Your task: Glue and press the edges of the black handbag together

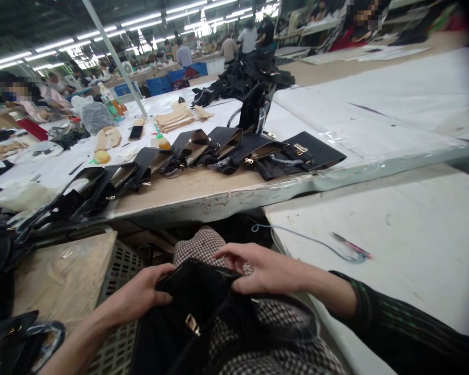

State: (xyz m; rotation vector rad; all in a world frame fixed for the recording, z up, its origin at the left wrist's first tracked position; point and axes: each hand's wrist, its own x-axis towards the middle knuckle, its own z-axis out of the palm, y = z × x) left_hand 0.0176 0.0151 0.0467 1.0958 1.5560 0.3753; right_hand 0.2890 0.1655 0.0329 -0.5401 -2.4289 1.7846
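Note:
On my lap lies a black handbag (191,291), its mouth facing up and its dark lining showing. A gold zipper pull (193,324) hangs at its front. My left hand (148,289) pinches the left end of the bag's rim between thumb and fingers. At the right end of the rim, my right hand (254,268) has its thumb and bent fingers around the edge. A plastic-wrapped handle (289,312) curves out below my right wrist. The bag's lower part merges with dark cloth and is hard to make out.
A row of black handbags (187,148) stands along the table edge (203,205). To the right, a pen (352,245) and a thin cord lie on a white surface (414,224). A perforated crate (121,265) is at left. Several people work farther back.

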